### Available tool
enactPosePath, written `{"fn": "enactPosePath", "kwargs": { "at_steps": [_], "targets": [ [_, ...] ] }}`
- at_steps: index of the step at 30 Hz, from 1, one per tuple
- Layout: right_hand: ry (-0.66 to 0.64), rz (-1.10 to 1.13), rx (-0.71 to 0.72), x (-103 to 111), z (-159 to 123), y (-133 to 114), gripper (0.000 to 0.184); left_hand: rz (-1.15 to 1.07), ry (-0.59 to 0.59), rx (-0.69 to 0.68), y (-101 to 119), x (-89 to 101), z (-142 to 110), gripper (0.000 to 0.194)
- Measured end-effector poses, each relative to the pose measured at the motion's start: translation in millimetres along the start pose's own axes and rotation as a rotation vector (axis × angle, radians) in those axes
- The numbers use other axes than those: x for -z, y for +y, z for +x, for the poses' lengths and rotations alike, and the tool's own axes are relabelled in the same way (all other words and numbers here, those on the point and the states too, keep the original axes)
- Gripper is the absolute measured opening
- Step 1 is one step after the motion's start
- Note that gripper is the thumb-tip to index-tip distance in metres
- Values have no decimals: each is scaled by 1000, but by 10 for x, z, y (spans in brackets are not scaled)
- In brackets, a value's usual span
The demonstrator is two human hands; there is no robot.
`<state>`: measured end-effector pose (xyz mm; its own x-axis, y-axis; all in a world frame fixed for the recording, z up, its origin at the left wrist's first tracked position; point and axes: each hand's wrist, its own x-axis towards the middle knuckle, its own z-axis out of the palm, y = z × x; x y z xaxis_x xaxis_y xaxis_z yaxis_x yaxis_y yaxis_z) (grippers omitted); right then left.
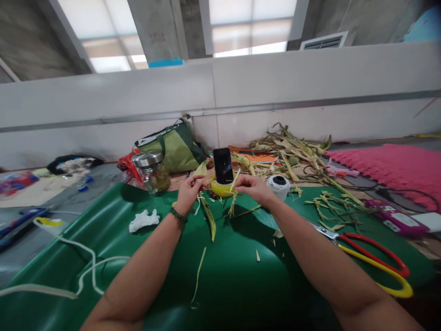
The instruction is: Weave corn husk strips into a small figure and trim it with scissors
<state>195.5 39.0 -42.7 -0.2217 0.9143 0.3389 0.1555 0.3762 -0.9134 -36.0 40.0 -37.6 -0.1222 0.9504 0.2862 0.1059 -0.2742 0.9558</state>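
Holding a braided husk strip (233, 204) above the green sheet (241, 280), the right hand (253, 187) keeps a narrow grip, thumb and fingers pinched at its upper part; the braid's frayed lower end points down. Position: near the middle of the view, just in front of a phone (223, 163).

Left hand (189, 193), beaded bracelet (178, 215) at the wrist: grip also narrow, fingertips closed on a pale husk leaf (200, 169). A greener leaf (209, 218) slants down beside this hand; cannot tell whether it is held. Hands are apart, at similar height.

Phone: dark screen facing the person, leaning upright at a yellow curved holder (221, 188). Right of it, a spool of white thread (278, 185).

On the sheet: crumpled white tissue (144, 221) to the left; a thin curled strip (198, 276) nearer the person; small knotted husk pieces (327, 204) to the right, with scissors (344, 239) in front of them, one handle red, one yellow. A white cord (93, 262) loops over the left part.

Farther back on the bench (106, 177): lidded glass jar (151, 172), green bag (172, 147) behind it, heap of husks (291, 151) right of the phone. Far right: pink fringed cloth (396, 168) and purple packet (396, 218).
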Motion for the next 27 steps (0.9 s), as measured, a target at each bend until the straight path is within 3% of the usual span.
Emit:
{"fn": "enactPosePath", "kwargs": {
  "at_steps": [2,5,9,11,19,27],
  "targets": [
    [77,-166,43,-30,-5,41,8,57,40,-24,-38,21,39,30],
    [224,-214,99,-24,-22,14,10,139,84,-61,-77,48,79,27],
    [544,-120,250,31,-29,-84,27,255,117,-92,-117,89,126,28],
    [617,-17,271,36,-31,-113,31,346,124,-109,-124,115,146,27],
    [543,77,301,-63,-98,-146,34,757,15,-110,-33,188,132,23],
    [524,16,313,-88,-120,-158,36,1059,-169,103,-18,207,56,43]
  ]
}}
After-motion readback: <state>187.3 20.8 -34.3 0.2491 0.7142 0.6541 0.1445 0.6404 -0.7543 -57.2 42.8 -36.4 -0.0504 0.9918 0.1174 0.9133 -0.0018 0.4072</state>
